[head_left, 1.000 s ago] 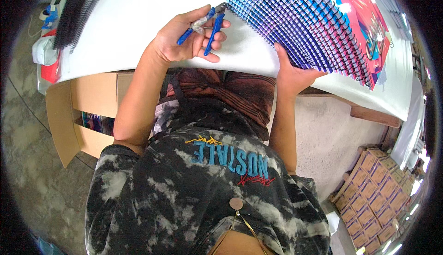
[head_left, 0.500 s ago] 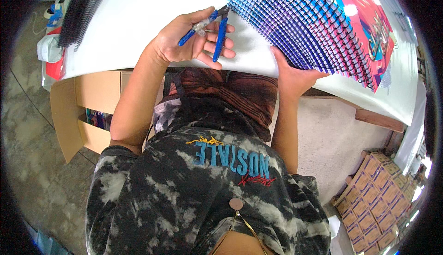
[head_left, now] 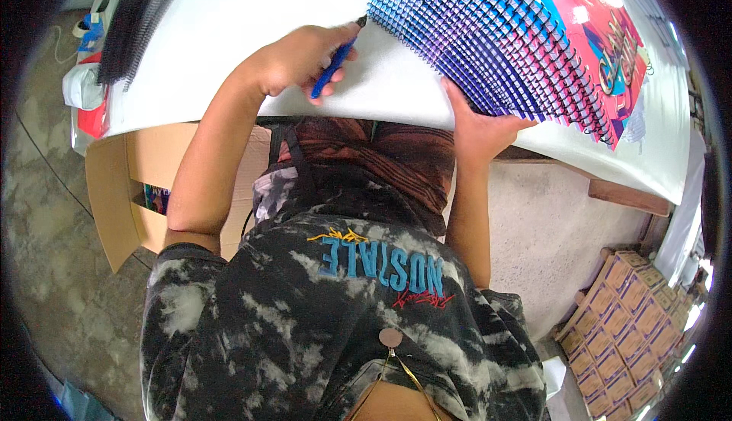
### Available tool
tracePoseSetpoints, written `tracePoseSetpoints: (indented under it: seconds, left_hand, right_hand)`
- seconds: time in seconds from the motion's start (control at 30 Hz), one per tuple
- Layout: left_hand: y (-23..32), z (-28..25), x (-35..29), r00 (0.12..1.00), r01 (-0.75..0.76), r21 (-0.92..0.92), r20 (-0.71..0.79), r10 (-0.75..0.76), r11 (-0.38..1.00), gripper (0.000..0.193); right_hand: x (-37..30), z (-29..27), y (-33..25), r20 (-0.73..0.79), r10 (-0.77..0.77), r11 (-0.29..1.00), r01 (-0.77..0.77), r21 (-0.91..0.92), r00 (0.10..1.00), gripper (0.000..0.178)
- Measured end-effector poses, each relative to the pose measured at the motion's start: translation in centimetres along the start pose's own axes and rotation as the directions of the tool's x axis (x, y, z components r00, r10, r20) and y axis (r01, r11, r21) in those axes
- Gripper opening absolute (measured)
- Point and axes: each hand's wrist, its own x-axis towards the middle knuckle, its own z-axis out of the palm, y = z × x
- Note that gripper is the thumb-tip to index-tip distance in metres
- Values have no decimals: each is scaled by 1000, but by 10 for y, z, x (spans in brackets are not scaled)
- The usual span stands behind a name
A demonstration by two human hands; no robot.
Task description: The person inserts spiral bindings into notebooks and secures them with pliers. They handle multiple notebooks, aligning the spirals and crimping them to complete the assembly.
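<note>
My left hand is closed around a pair of blue-handled pliers, with only one handle plainly showing. Their dark jaws touch or nearly touch the near left corner of a fanned row of spiral-bound notebooks. These have black wire coils and blue, purple and pink covers. At the row's near edge, my right hand grips the notebooks, its thumb lying along their left side. Most of its other fingers are hidden by the notebooks.
The notebooks lie on a white table. Loose black spiral coils sit at its far left, near a red and white package. An open cardboard box stands below the table's left edge. Stacked brown boxes are at lower right.
My left hand has turned and closed its fingers on the pliers, whose handles were spread apart before. The pliers have shifted slightly left. My right hand stays on the notebooks.
</note>
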Motion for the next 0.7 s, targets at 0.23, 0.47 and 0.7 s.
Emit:
tracePoseSetpoints:
  seconds: [0.23, 0.47, 0.7]
  left_hand:
    - [5, -24, -7, 995, 40, -30, 98, -37, 999, 43]
    - [-15, 30, -27, 956, -287, -658, -248, 159, 696, 51]
    - [-23, 99, 2, 782, -594, -459, -522, 340, 661, 61]
  right_hand:
    - [34, -36, 22, -355, -35, 848, 216, 484, 934, 87]
    - [179, -75, 30, 223, 307, 583, -368, 724, 925, 77]
    - [217, -83, -59, 585, 332, 438, -671, 599, 740, 74]
